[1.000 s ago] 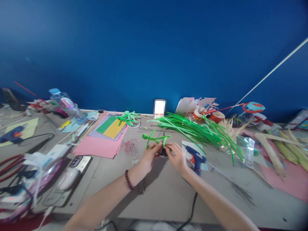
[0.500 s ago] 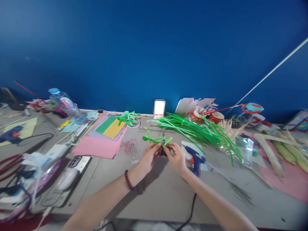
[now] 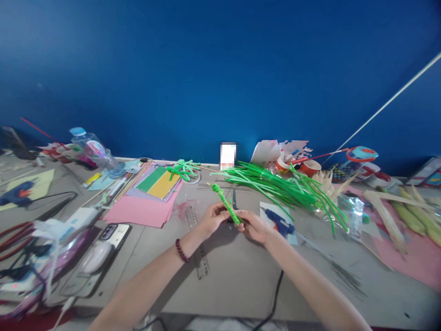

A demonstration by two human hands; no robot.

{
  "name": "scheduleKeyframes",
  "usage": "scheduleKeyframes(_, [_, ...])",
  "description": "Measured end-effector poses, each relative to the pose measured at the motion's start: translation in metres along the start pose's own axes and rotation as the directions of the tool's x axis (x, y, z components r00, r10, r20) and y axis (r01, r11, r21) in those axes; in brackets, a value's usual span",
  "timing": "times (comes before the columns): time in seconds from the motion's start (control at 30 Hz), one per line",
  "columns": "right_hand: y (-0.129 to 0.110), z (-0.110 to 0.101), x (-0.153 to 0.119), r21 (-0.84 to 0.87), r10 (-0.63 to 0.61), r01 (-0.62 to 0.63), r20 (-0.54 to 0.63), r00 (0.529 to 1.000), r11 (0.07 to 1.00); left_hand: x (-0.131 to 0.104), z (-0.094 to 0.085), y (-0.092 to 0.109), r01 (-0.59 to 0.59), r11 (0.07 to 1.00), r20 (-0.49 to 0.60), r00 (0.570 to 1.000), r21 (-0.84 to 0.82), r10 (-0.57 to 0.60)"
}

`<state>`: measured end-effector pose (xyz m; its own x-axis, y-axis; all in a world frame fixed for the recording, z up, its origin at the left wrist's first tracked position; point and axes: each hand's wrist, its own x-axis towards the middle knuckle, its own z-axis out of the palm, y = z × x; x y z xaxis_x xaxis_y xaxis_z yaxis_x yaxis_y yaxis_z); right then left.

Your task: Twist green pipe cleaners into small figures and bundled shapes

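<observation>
1. The bright-green, fuzzy, twisted pipe-cleaner piece (image 3: 225,202) was held between the two hands, raised above the grey bench (image 3: 227,285), its small knobbed end pointing away from the wearer.
2. The right hand (image 3: 254,225) was closed in a pinch on the near end of the piece; the left hand (image 3: 214,220) had its thumb and fingers gathered against the same lower stretch.
3. A dark, pointed metal tool (image 3: 234,198) showed just beyond the fingers — its near part was hidden by the hands.
4. The step in hand looked like shaping or twisting the near end by fingertip. The next move seemed to call for a firm pinch and small, even turns, with the knobbed end kept clear.
5. Left of the hands lay a clear plastic ruler (image 3: 202,264), partly under the left forearm; to the right, a blue glue gun (image 3: 281,224) rested partly on a white sheet (image 3: 292,238).
6. Farther back lay a heap of long green pipe cleaners (image 3: 275,184).
</observation>
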<state>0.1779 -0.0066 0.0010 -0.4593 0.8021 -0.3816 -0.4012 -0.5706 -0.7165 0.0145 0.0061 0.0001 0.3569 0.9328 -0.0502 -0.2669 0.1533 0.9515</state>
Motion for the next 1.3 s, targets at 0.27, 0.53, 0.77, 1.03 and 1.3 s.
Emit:
scheduleKeyframes(0.27, [0.003,0.001,0.003,-0.408,-0.441,0.354,-0.14,0.886,0.841,0.004,0.002,-0.005,0.024,1.0,-0.125,0.992,-0.018,-0.026])
scheduleKeyframes(0.53, [0.009,-0.001,-0.006,-0.905,-0.856,0.409,0.3,0.421,-0.116,-0.004,0.0,-0.006,-0.074,0.997,-0.362,0.93,-0.009,0.066])
scheduleKeyframes(0.77, [0.014,-0.007,-0.009,-0.845,-0.728,0.468,0.49,0.479,-0.26,-0.007,0.016,0.001,0.112,0.992,-0.244,0.962,-0.055,-0.122])
scheduleKeyframes(1.03, [0.015,0.009,-0.007,-0.717,-0.756,0.515,-0.027,0.654,0.47,-0.005,0.014,-0.005,-0.013,0.99,-0.227,0.974,-0.137,-0.018])
scheduleKeyframes(1.3, [0.003,0.008,0.0,0.004,-0.108,0.11,-0.139,0.984,0.994,-0.003,0.01,-0.01,-0.026,0.994,-0.238,0.971,-0.107,0.0])
